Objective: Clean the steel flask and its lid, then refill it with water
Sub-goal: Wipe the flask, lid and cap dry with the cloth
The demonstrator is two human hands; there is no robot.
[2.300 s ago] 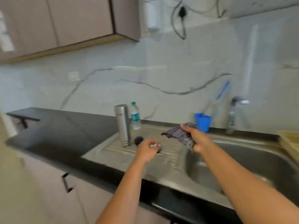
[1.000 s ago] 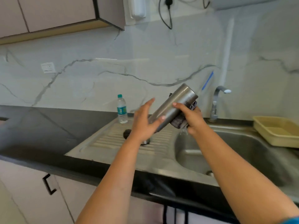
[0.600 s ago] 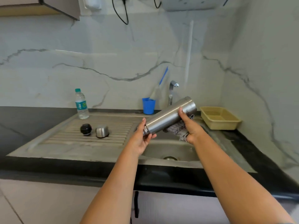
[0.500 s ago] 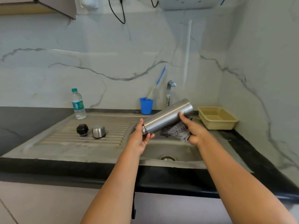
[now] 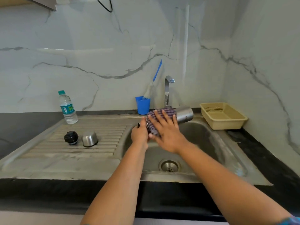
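Marble-walled kitchen (image 5: pixel 113 46), steel sink (image 5: pixel 211 143), black counter (image 5: pixel 24 127).

1. Two bare forearms reach in from the bottom edge, uncovered from elbow to wrist.
2. The left hand (image 5: pixel 140 134) wears no glove, ring or watch on the parts that show.
3. The right hand (image 5: pixel 167 132) is likewise bare, and its fingers (image 5: pixel 159 118) carry no rings on the side that shows.
4. At the bottom right corner, a small patch of blue patterned fabric sleeve (image 5: pixel 292 221) shows on the right upper arm; its pattern is too blurred to make out.
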